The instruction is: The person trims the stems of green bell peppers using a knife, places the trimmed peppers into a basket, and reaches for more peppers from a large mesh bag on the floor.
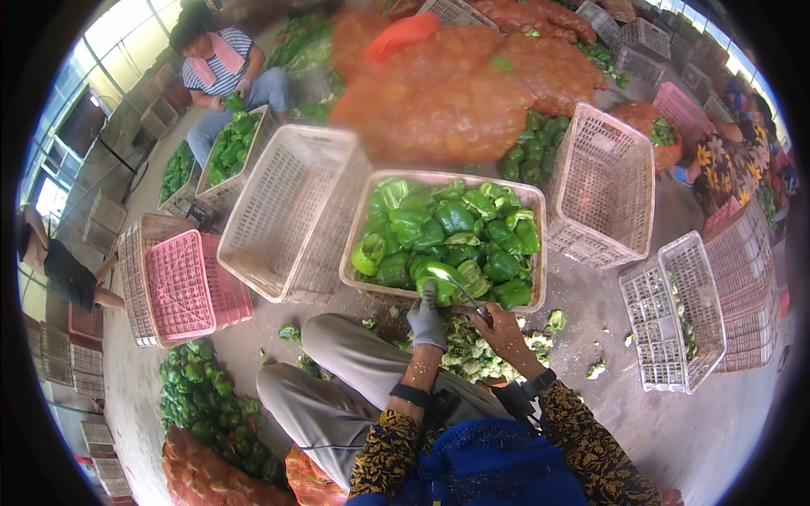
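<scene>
My left hand (428, 320), in a grey glove, is closed on a green bell pepper (440, 275) at the near edge of a crate. In my bare right hand (504, 339) is a knife (463, 291) with a thin curved blade, its tip close to the pepper. The pale plastic crate (351, 271) right in front of me is heaped with green bell peppers (456, 218), some of them cut open. Below my hands, pale cores and trimmings (477, 352) lie in a pile. The fingers of my left hand are partly hidden.
Plastic crates flank the full one, at left (291, 211) and right (601, 190). Whole peppers (198, 388) spill from an orange net sack (211, 472) at lower left. Large orange net sacks (439, 105) lie beyond. Other people (226, 63) sit or stand around; one holds a pepper.
</scene>
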`<state>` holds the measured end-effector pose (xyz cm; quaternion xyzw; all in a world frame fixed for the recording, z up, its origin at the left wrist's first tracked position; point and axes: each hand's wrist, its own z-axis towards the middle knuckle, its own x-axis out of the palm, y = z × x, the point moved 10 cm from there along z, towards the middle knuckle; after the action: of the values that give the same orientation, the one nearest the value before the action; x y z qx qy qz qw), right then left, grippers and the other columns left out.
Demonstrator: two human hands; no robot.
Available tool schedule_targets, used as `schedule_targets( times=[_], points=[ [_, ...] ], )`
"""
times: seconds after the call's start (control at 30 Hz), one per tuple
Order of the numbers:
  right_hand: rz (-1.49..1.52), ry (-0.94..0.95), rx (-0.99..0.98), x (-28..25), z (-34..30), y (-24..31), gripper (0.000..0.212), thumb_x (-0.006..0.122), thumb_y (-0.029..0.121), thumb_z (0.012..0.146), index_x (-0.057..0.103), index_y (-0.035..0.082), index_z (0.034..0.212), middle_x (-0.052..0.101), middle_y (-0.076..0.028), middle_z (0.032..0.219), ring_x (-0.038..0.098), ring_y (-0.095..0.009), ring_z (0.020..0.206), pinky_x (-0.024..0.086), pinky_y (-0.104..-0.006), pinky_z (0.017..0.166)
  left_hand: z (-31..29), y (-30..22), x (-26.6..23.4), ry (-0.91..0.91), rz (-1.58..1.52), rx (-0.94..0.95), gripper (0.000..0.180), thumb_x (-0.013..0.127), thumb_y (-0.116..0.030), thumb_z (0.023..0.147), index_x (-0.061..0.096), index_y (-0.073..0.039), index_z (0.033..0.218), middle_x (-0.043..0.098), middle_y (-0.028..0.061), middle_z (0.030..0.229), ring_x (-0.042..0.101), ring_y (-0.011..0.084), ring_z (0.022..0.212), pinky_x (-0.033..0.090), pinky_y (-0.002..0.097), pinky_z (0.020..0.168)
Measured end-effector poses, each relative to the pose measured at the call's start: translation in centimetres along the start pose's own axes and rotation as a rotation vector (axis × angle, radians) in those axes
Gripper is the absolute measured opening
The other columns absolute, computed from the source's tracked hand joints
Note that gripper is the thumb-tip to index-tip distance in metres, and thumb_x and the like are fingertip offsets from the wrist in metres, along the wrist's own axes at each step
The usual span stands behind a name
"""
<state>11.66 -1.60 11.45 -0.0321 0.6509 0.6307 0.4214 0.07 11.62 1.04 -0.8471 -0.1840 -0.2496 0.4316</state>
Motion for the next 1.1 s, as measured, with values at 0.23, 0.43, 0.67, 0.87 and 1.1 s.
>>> schedule_targets(
  times=[0.23,0.43,0.67,0.87,1.1],
  points=[
    [0.163,-0.126,0.080,-3.0,2.1,0.5,0.032,0.070,0.024,0.086,0.056,0.000,0.101,0.047,-0.005,0.059,0.045,-0.013,0.051,0.036,-0.0301,0.049,-0.5,-0.8,1.6,0.160,0.114,-0.011,0.054,0.075,-0.036,0.081,0.059,0.007,0.110,0.065,0.0083,0.098,0.062,0.0149,0.082,0.053,0.0291,0.070],
    [0.483,0.000,0.246,-0.3,5.1,-2.6,0.037,0.073,0.030,0.084,0.061,0.002,0.105,0.050,0.003,0.061,0.044,-0.007,0.048,0.035,-0.0248,0.044,-2.6,-1.2,5.0,0.435,0.340,0.024,0.038,0.071,-0.029,0.087,0.065,0.003,0.106,0.067,0.0046,0.095,0.061,0.0100,0.082,0.050,0.0235,0.074],
    [1.175,-0.078,0.612,2.8,2.7,-7.9,0.028,0.078,0.024,0.080,0.058,0.005,0.084,0.051,0.003,0.058,0.044,-0.006,0.041,0.035,-0.0244,0.038,-3.9,0.1,5.7,0.590,0.289,-0.099,0.039,0.055,-0.032,0.096,0.060,0.002,0.114,0.065,0.0089,0.106,0.064,0.0145,0.093,0.051,0.0269,0.084],
    [0.404,-0.141,0.492,-1.3,4.1,-10.3,0.040,0.077,0.027,0.080,0.063,0.000,0.106,0.058,-0.002,0.059,0.049,-0.010,0.046,0.039,-0.0273,0.043,-4.4,1.7,6.3,0.580,-0.206,-0.373,0.039,0.052,-0.040,0.096,0.053,-0.013,0.124,0.061,0.0039,0.117,0.060,0.0200,0.104,0.053,0.0345,0.081],
    [-0.114,-0.298,0.031,-5.7,6.5,-8.1,0.049,0.075,0.025,0.080,0.059,0.006,0.123,0.067,-0.010,0.095,0.059,-0.017,0.068,0.048,-0.0296,0.063,-4.7,1.8,7.2,0.529,-0.278,-0.419,0.038,0.052,-0.041,0.095,0.054,-0.014,0.122,0.060,0.0019,0.117,0.059,0.0186,0.103,0.052,0.0365,0.084]
  ],
)
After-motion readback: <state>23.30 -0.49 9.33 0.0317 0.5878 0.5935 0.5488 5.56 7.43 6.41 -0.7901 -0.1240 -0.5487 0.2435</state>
